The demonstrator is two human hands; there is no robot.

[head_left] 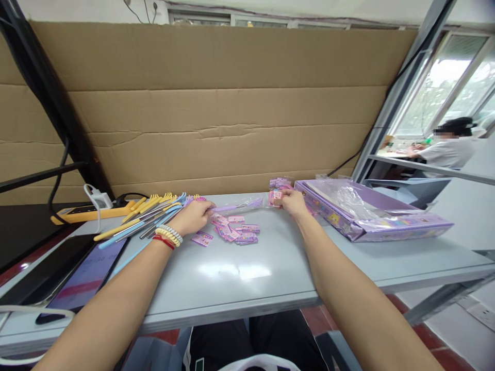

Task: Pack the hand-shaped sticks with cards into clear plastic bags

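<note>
My left hand (194, 216) is closed at the handle end of a purple back scratcher (251, 204) in a clear plastic sleeve, which lies across the table pointing right. Under and behind that wrist is a pile of yellow, blue and purple back scratchers (145, 215) with metal rods. My right hand (294, 202) pinches a small pink printed card (275, 198) beside more purple packets (280, 182). Between my hands lies a loose heap of small pink and purple printed cards (232, 231). Their print is too small to read.
A purple printed box (359, 216) with clear plastic on top stands at the right. Two dark flat devices (83, 278) and white cables lie at the left. Cardboard (232, 113) walls the back. Beyond the frame at right, a person (450, 147) sits.
</note>
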